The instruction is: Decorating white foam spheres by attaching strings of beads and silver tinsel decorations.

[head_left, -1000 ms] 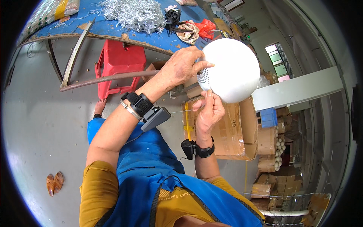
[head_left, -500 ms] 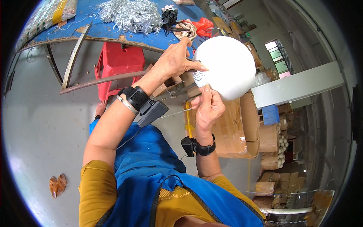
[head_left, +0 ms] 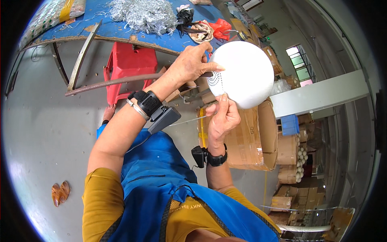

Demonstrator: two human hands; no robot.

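A large white ball [head_left: 246, 74] is in front of me, up to the right of my body. Curved rows of small silvery studs [head_left: 216, 80] cover part of its left side. My left hand [head_left: 193, 62] grips that side, its thumb pressed on the surface beside the rows and its other fingers partly hidden. Just below, my right hand [head_left: 224, 117] pinches thumb and finger together at the ball's lower left edge. From it a thin beaded strand [head_left: 193, 119] trails left and down. A brown metal bar [head_left: 117, 83] runs behind my left forearm toward the ball; their contact is hidden.
A blue table [head_left: 96, 24] carries tangled silver strands [head_left: 143, 16], black cords and a red bag [head_left: 221, 28]. Beneath its edge stands a red stool [head_left: 131, 66]. An open cardboard box [head_left: 246, 137] is beyond my right hand. Brown sandals [head_left: 60, 193] lie on the floor at left.
The studded rows show more plainly beside my left thumb. Both hands stay at the ball with nearly the same grip; the whole view has shifted slightly.
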